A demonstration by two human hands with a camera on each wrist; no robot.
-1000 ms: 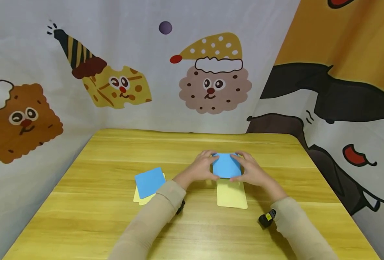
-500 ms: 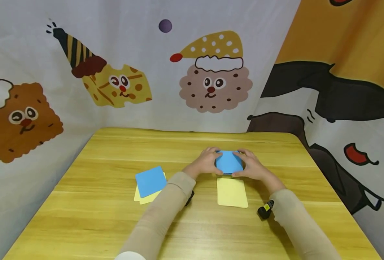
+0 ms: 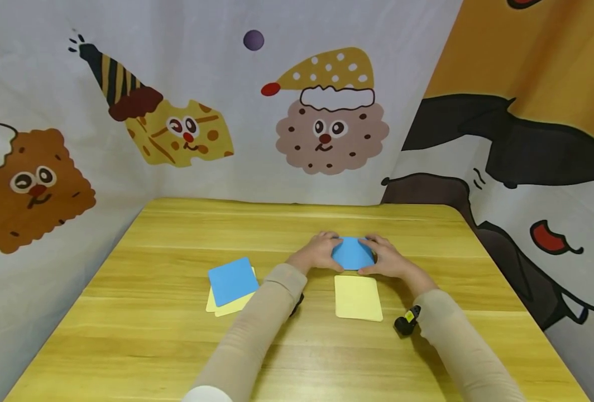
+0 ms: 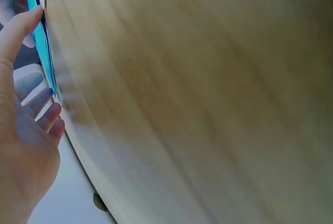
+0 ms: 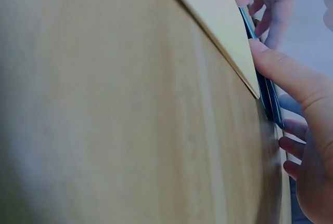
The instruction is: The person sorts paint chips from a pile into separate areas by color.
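Observation:
A thin blue stack of cards lies on the wooden table, just past its middle, and both hands hold it. My left hand grips its left edge with the fingers curled over the far corner. My right hand grips the right edge the same way. The left wrist view shows the blue stack's edge between thumb and fingers. In the right wrist view my thumb presses on the blue edge beside a yellow card.
A pale yellow card lies flat just in front of the hands. Left of my left forearm, a blue card sits on top of yellow cards. Cartoon-printed curtains close off the table's far and side edges.
Both hands have slid the blue stack away from me, off the far edge of the yellow card, which now lies fully uncovered. The fingers have closed further over the far corners.

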